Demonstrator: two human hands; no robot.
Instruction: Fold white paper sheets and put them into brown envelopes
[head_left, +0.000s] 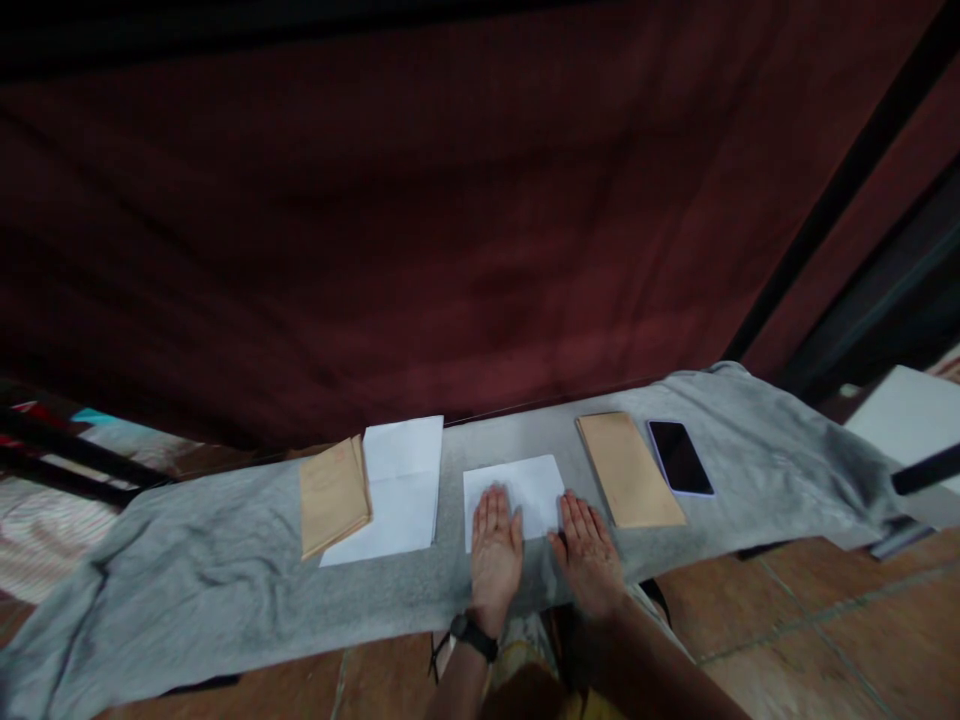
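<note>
A white sheet of paper, folded or cut to a small rectangle, lies in front of me on the grey cloth. My left hand rests flat on its left part, fingers stretched out and pointing away from me. At the sheet's right edge, my right hand lies flat with its fingers extended, the fingertips at the paper's border. Neither hand grasps anything. Right of my right hand sits a stack of brown envelopes. To the left are larger white sheets, partly covered by more brown envelopes.
A phone with a purple edge lies beside the right envelopes. Grey cloth covers the narrow bench. Behind it hangs a dark red curtain. Dark metal bars slant at the right, near a white box. Tiled floor shows below.
</note>
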